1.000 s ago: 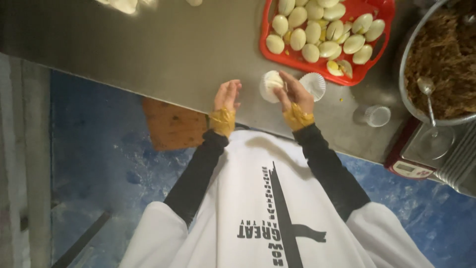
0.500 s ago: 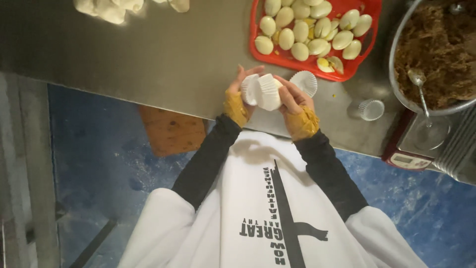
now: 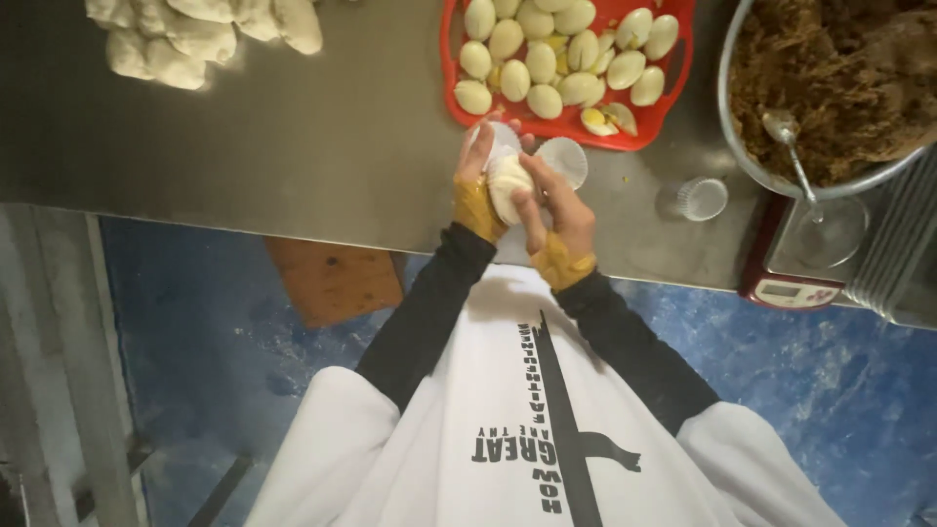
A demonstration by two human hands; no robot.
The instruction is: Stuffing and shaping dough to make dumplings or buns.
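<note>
A pale round dough piece (image 3: 508, 185) sits between both my hands, over the steel table (image 3: 293, 127) near its front edge. My left hand (image 3: 478, 185) cups the dough from the left side, fingers upright. From the right, my right hand (image 3: 551, 210) presses its fingers onto the dough. Both wrists carry yellow glove cuffs, and black sleeves run down to a white apron. A white paper cup liner (image 3: 564, 159) lies just beyond my right hand.
A red tray (image 3: 625, 137) of halved boiled eggs (image 3: 547, 59) stands behind my hands. At the right, a steel bowl (image 3: 734, 127) of brown filling with a spoon (image 3: 791, 141) rests on a scale (image 3: 795, 283). Dough lumps (image 3: 195, 34) lie far left, a small clear cup (image 3: 698, 198) at right.
My hands came together and took up the dough piece from the table, drawing it a little toward me. My view shifted right and closer.
</note>
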